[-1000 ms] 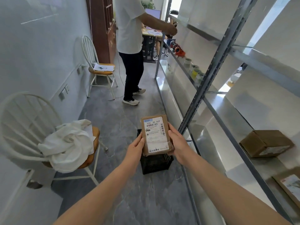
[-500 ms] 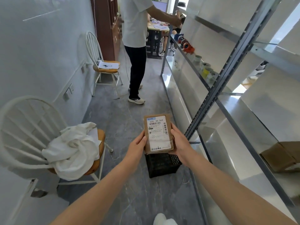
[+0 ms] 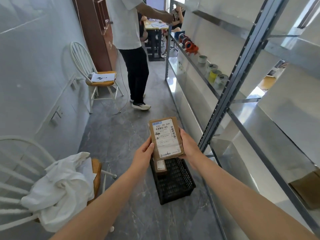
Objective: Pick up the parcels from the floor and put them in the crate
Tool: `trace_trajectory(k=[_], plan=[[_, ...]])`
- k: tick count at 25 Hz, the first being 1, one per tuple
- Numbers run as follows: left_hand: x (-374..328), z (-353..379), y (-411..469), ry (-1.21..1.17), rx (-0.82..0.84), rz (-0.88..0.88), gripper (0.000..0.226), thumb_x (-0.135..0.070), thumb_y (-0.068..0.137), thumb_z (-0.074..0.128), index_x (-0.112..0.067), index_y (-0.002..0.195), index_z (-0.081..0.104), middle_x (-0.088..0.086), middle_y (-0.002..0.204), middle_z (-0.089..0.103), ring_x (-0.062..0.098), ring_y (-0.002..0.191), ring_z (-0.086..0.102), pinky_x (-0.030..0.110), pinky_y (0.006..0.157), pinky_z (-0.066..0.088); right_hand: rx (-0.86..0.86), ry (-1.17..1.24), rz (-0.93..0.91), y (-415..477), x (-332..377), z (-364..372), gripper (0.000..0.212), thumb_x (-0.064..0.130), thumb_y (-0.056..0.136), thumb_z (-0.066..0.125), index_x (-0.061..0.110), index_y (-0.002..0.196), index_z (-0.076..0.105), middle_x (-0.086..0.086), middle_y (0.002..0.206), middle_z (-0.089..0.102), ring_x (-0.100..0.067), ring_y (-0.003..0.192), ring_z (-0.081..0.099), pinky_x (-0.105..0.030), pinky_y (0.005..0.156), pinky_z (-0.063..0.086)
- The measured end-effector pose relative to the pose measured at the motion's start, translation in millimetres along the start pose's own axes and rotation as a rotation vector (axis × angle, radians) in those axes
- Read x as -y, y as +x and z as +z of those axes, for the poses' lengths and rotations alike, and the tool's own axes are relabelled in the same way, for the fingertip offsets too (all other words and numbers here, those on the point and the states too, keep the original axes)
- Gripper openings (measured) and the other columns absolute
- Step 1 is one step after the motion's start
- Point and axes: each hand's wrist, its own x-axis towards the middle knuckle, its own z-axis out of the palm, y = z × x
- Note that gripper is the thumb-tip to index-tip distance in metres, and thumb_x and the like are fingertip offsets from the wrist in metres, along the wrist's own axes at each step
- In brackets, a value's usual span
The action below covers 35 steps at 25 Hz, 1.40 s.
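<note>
Floor: grey marbled stone (image 3: 121, 135), running down a narrow aisle between a pale wall (image 3: 34, 66) on my left and a metal shelf rack (image 3: 230, 80) on my right.
Left side: a white spindle chair (image 3: 17, 161) close to me with a white cloth (image 3: 64, 187) heaped on its seat. Farther along stands a second white chair (image 3: 83, 66) with papers (image 3: 103, 77) on its cushion, then a brown cabinet (image 3: 93, 32).
Right side: the rack's shelves carry rolls of tape (image 3: 214, 75) and orange tape dispensers (image 3: 189, 45). A brown box (image 3: 306, 189) sits on a lower shelf near me.
Far end: another person (image 3: 131, 49) in a white shirt and dark trousers stands in the aisle, one arm reaching towards the rack. A table (image 3: 155, 25) with papers on it is behind them.
Parcel: a small brown parcel (image 3: 165, 137), label facing me, held upright in the air above the far end of the crate.
Left hand: my left hand (image 3: 143, 156) grips the parcel's left edge, thumb on the front.
Right hand: my right hand (image 3: 189, 148) grips the right edge, with my fingers hidden behind the parcel.
Crate: a black mesh crate (image 3: 174, 181) on the floor beside the rack, with another labelled parcel (image 3: 161, 168) lying inside at its far end.
Change: my grip is the same as half a second ago. More of the crate now shows below the parcel, and the parcel inside it has come into view. The near chair has slid lower and farther left in my view.
</note>
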Motion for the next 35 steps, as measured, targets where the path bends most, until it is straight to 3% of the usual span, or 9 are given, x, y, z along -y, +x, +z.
trace_trajectory(k=[4, 8, 11, 16, 20, 24, 27, 31, 35], plan=[[-12.7, 26.2, 44.6, 0.059, 0.003, 0.020, 0.041, -0.020, 0.103, 0.046, -0.033, 0.142, 0.047, -0.008, 0.133, 0.059, 0.010, 0.117, 0.059, 0.024, 0.094, 0.049, 0.009, 0.027, -0.033, 41.8, 9.8, -27.3, 0.037, 0.056, 0.103, 0.022, 0.058, 0.120, 0.055, 0.009, 0.116, 0.072, -0.012, 0.102, 0.070, -0.031, 0.073, 0.056], [-5.5, 50.0, 71.3, 0.087, 0.040, -0.031, 0.042, -0.020, 0.103, 0.044, -0.033, 0.143, 0.045, -0.014, 0.120, 0.064, -0.004, 0.098, 0.063, 0.014, 0.072, 0.053, -0.014, 0.018, -0.002, 65.7, 2.9, -53.6, 0.042, 0.056, 0.103, 0.022, 0.052, 0.134, 0.049, 0.010, 0.116, 0.072, -0.010, 0.098, 0.071, -0.024, 0.063, 0.057], [-4.1, 59.4, 90.4, 0.104, 0.070, -0.049, 0.042, -0.020, 0.103, 0.045, -0.033, 0.143, 0.046, -0.011, 0.123, 0.065, -0.004, 0.094, 0.066, 0.016, 0.074, 0.056, -0.014, 0.019, -0.017, 82.9, -0.8, -65.7, 0.042, 0.052, 0.105, 0.022, 0.047, 0.136, 0.049, 0.006, 0.118, 0.071, -0.006, 0.093, 0.072, -0.019, 0.057, 0.056], [-7.2, 63.7, 143.9, 0.090, 0.079, -0.087, 0.042, -0.020, 0.102, 0.046, -0.032, 0.143, 0.045, -0.017, 0.110, 0.067, -0.004, 0.089, 0.069, 0.015, 0.068, 0.055, -0.118, -0.045, 0.037, 130.7, 1.4, -65.6, 0.048, 0.046, 0.105, 0.027, 0.036, 0.152, 0.029, -0.006, 0.142, 0.054, -0.026, 0.126, 0.056, -0.052, 0.101, 0.048], [-9.5, 55.1, 199.2, 0.059, 0.122, -0.129, 0.041, -0.022, 0.102, 0.046, -0.035, 0.141, 0.047, -0.011, 0.118, 0.069, 0.001, 0.095, 0.070, 0.017, 0.069, 0.057, -0.155, -0.033, 0.080, 178.9, 8.1, -60.2, 0.042, 0.042, 0.106, 0.028, 0.035, 0.144, 0.043, 0.000, 0.120, 0.067, -0.016, 0.101, 0.068, -0.031, 0.071, 0.060], [-24.9, 47.4, 263.8, 0.056, 0.178, -0.154, 0.040, -0.023, 0.102, 0.048, -0.034, 0.140, 0.048, -0.022, 0.106, 0.071, 0.004, 0.098, 0.070, 0.023, 0.079, 0.058, -0.212, -0.004, 0.111, 234.6, 28.9, -54.2, 0.036, 0.033, 0.107, 0.030, 0.035, 0.137, 0.049, 0.010, 0.102, 0.069, -0.005, 0.083, 0.070, -0.017, 0.051, 0.053], [-36.1, 41.4, 308.0, 0.054, 0.225, -0.167, 0.040, -0.024, 0.102, 0.048, -0.034, 0.141, 0.048, -0.024, 0.102, 0.072, 0.002, 0.098, 0.069, 0.021, 0.075, 0.057, -0.236, 0.025, 0.152, 271.4, 40.8, -50.2, 0.033, 0.029, 0.107, 0.033, 0.042, 0.134, 0.048, 0.015, 0.101, 0.070, -0.002, 0.077, 0.071, -0.021, 0.051, 0.055], [-32.8, 35.5, 359.9, 0.083, 0.286, -0.176, 0.041, -0.022, 0.102, 0.048, -0.032, 0.142, 0.046, -0.020, 0.104, 0.073, 0.003, 0.100, 0.069, 0.020, 0.077, 0.056, -0.277, 0.063, 0.206, 311.4, 38.3, -47.3, 0.035, 0.027, 0.107, 0.037, 0.041, 0.135, 0.052, 0.009, 0.111, 0.073, -0.017, 0.098, 0.071, -0.041, 0.072, 0.061], [-7.6, 41.3, 387.2, 0.064, 0.293, -0.263, 0.043, -0.023, 0.102, 0.049, -0.031, 0.144, 0.045, -0.004, 0.125, 0.065, 0.013, 0.111, 0.065, 0.037, 0.098, 0.053, -0.323, 0.048, 0.241, 333.7, 17.6, -49.5, 0.034, 0.024, 0.106, 0.040, 0.045, 0.126, 0.057, 0.014, 0.104, 0.075, -0.010, 0.091, 0.073, -0.031, 0.063, 0.059]])
